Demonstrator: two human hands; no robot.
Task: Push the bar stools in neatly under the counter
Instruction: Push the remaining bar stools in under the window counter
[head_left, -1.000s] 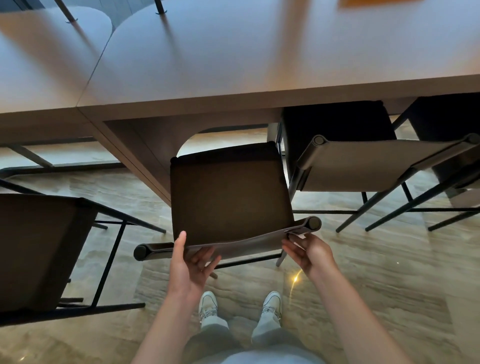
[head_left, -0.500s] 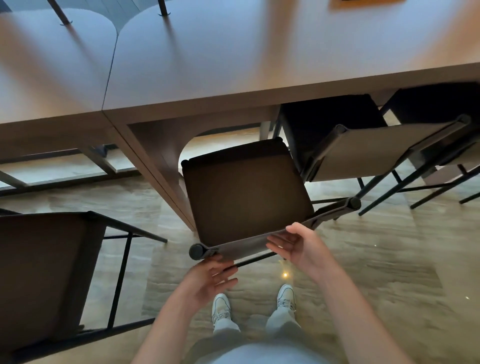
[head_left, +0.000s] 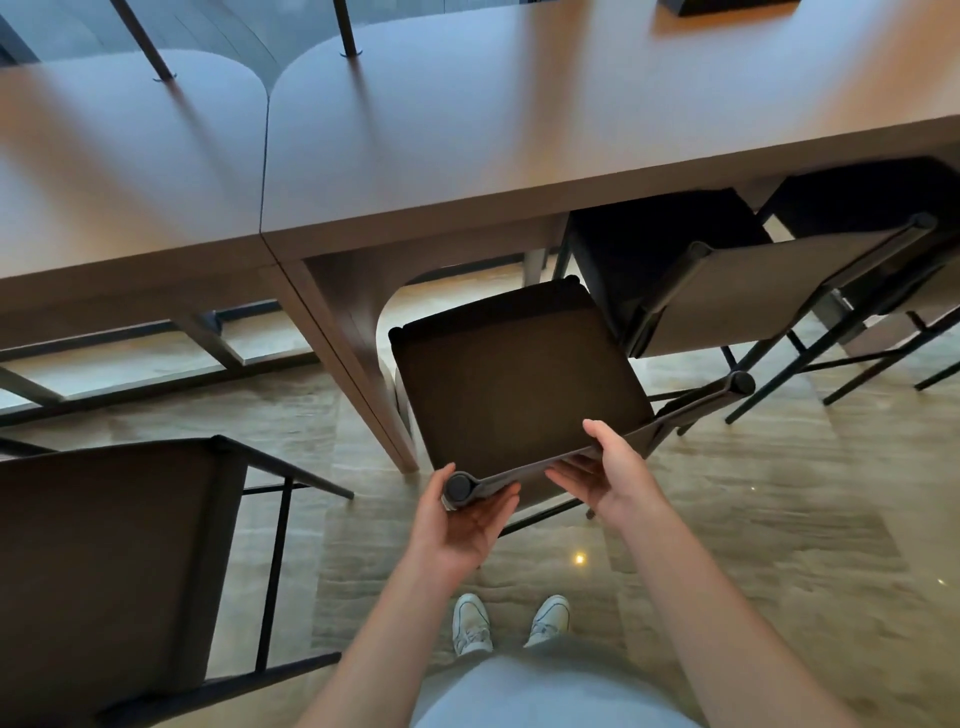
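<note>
- Now both arms reach forward to the bar stool (head_left: 519, 379), its seat angled beside the desk (head_left: 519, 130) leg.
- Left hand (head_left: 465, 514), palm up, cups the backrest's left end.
- Right hand (head_left: 608, 470) holds the backrest middle.

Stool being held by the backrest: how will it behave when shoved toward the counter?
The stool probably slides easily on the glossy floor. Its tall, thin frame may tip if pushed high. It sits skewed, so it will likely swivel; both hands on the backrest help steer.

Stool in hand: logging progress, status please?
Left hand and right hand both on the backrest. Stool angled, seat short of the counter. Counter leg close beside its left.
</note>
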